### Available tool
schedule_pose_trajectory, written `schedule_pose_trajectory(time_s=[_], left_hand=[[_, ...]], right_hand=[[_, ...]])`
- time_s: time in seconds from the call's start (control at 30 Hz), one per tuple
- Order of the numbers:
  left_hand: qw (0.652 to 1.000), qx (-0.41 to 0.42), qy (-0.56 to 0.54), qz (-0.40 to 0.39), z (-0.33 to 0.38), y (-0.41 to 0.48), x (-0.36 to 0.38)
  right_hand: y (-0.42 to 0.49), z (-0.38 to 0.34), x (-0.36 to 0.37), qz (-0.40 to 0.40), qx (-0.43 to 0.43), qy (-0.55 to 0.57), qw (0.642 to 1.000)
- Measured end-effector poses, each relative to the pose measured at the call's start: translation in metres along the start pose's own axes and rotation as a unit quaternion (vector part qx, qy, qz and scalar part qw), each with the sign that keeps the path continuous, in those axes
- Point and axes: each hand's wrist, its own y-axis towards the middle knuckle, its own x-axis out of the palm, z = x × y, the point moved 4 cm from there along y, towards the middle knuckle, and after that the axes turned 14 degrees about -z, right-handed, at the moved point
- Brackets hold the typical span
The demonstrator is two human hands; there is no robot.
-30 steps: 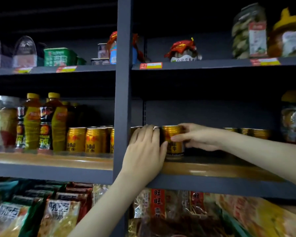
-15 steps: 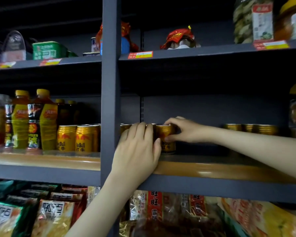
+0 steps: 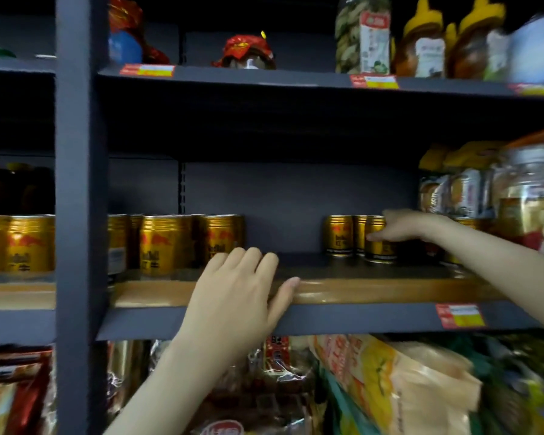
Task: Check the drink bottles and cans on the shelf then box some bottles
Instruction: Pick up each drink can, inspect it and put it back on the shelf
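Observation:
Gold drink cans stand in rows on the middle shelf [image 3: 358, 291]. One group of cans [image 3: 167, 243] sits left of centre, and another group [image 3: 338, 235] stands to the right with a gap between them. My right hand [image 3: 399, 226] reaches in from the right and grips a gold can [image 3: 379, 249] at the front of the right group. My left hand [image 3: 239, 293] rests flat on the shelf's front lip, fingers straight, just in front of the left group and holding nothing.
A dark upright post [image 3: 80, 215] divides the shelving; more gold cans [image 3: 19, 243] stand left of it. Jars and honey bottles [image 3: 427, 42] line the top shelf, jars [image 3: 528, 196] crowd the right end of the middle shelf, and snack bags [image 3: 390, 387] fill the shelf below.
The view has swung right. My right hand left the can near the post and moved right to the other can group. My left hand dropped from the cans onto the shelf edge.

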Motion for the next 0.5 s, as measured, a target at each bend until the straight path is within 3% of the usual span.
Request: schedule_pose_trajectory(time_s=[0.1,0.37,0.5], left_hand=[[1.000,0.003,-0.003,-0.006,0.001,0.001,0.001],[0.999,0.010,-0.012,0.029,0.001,0.000,0.001],[0.999,0.018,-0.016,0.046,0.001,0.001,0.000]], right_hand=[[0.005,0.005,-0.001,-0.012,-0.011,0.075,0.997],[-0.006,-0.003,-0.007,0.046,-0.034,0.144,0.988],[-0.039,-0.014,-0.023,0.127,-0.069,0.146,0.979]])
